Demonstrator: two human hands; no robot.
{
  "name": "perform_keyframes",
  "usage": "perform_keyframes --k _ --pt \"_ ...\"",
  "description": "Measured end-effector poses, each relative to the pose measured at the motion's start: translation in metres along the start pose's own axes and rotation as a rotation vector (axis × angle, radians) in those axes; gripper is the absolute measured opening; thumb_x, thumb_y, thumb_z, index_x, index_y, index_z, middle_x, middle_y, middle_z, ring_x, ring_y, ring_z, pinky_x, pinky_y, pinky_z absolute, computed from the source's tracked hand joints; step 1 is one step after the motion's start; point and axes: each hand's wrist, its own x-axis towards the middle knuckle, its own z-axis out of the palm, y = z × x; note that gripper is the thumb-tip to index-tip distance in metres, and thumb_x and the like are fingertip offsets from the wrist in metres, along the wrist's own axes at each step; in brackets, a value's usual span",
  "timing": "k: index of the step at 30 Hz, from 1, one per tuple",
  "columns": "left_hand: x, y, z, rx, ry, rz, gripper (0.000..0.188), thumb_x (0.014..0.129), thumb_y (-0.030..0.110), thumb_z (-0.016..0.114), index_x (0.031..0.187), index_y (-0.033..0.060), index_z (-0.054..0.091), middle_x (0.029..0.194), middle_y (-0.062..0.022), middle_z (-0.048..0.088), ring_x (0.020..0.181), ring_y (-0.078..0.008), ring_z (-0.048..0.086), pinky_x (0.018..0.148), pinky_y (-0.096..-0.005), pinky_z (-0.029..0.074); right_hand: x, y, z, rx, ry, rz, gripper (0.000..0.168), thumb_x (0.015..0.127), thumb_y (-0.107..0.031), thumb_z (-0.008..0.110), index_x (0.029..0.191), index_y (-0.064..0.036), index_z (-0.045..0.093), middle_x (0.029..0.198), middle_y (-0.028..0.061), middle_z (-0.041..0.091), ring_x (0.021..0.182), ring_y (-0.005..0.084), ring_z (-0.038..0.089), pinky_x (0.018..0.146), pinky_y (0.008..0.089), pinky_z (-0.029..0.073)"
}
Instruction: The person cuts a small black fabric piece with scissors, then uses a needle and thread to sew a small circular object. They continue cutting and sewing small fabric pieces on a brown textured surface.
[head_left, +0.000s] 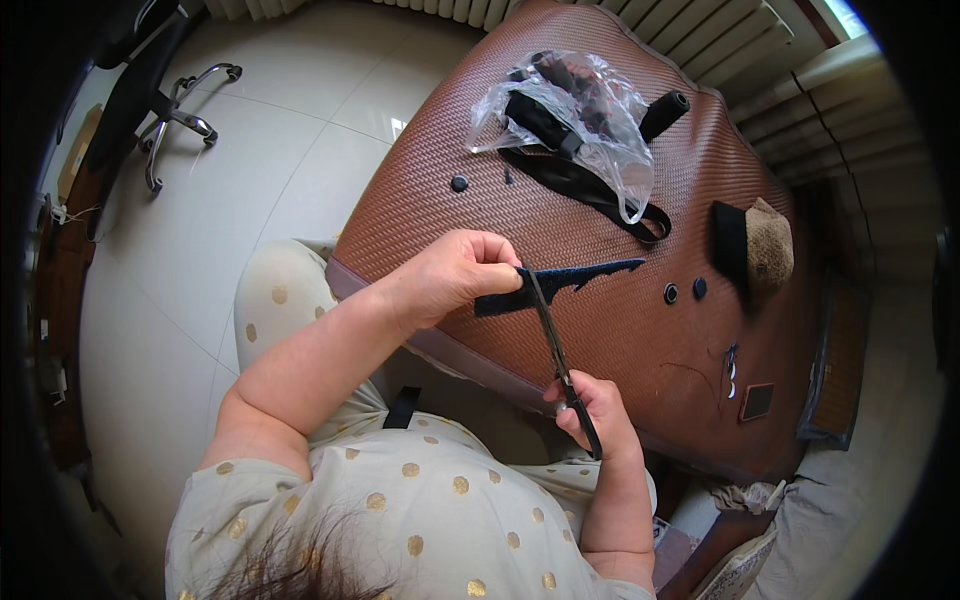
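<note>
Between its thumb and fingers, my left hand (469, 274) pinches a dark blue piece of fabric (559, 281) with a jagged edge. My right hand (596, 412) holds a pair of dark metal scissors (553, 337) by the handles. The scissor blades meet the fabric just beside my left fingertips; how far they are apart cannot be told. Both hands are over the near edge of a brown woven mat (465, 225). Right of the fabric lie a round dark ring-like piece (670, 293) and a dark blue disc (700, 288). Another dark round piece (459, 183) lies beyond my left hand.
A clear plastic bag (592, 120) with dark items and a black strap (577, 184) lie at the back of the mat. A brown and black fabric item (757, 247) stands right. Loose threads and a small dark rectangular object (756, 402) lie near right. A wheeled chair (176, 112) stands left.
</note>
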Motion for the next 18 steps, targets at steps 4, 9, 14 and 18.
perform_keyframes --k 4,9,14,18 --pt "0.002 -0.001 -0.002 0.027 -0.017 -0.017 0.002 0.081 0.005 0.062 0.081 0.0056 0.060 0.080 0.0000 0.062 0.071 -0.0048 0.055 0.066 -0.0198 0.045 -0.001 -0.003 -0.002 -0.048 0.014 -0.006 0.048 0.074 -0.047 0.074 0.083 -0.002 0.060 0.055 0.0000 0.046 0.052 0.0077 0.044 0.048 0.0242 0.037" --pt "0.004 -0.001 -0.002 0.080 -0.021 -0.033 0.002 0.081 0.004 0.062 0.080 0.0052 0.060 0.081 -0.0004 0.062 0.071 -0.0050 0.055 0.067 -0.0202 0.045 -0.004 0.002 -0.002 -0.038 0.003 0.012 0.043 0.075 -0.041 0.075 0.083 -0.002 0.060 0.055 0.0000 0.047 0.052 0.0076 0.045 0.048 0.0245 0.038" --pt "0.009 -0.004 -0.003 0.109 -0.045 -0.036 0.003 0.080 0.005 0.062 0.079 0.0053 0.060 0.079 0.0004 0.060 0.072 -0.0051 0.054 0.068 -0.0207 0.045 -0.007 0.007 0.002 0.015 0.001 0.056 0.034 0.076 -0.033 0.074 0.083 -0.002 0.060 0.056 -0.0002 0.048 0.052 0.0074 0.045 0.048 0.0243 0.038" --pt "0.012 -0.004 -0.003 0.143 -0.059 -0.039 0.003 0.079 0.005 0.062 0.079 0.0049 0.060 0.078 0.0006 0.060 0.072 -0.0054 0.054 0.068 -0.0210 0.045 -0.011 0.006 0.003 0.026 0.014 0.088 0.034 0.076 -0.033 0.073 0.082 -0.002 0.060 0.056 0.0003 0.048 0.053 0.0077 0.046 0.049 0.0248 0.039"
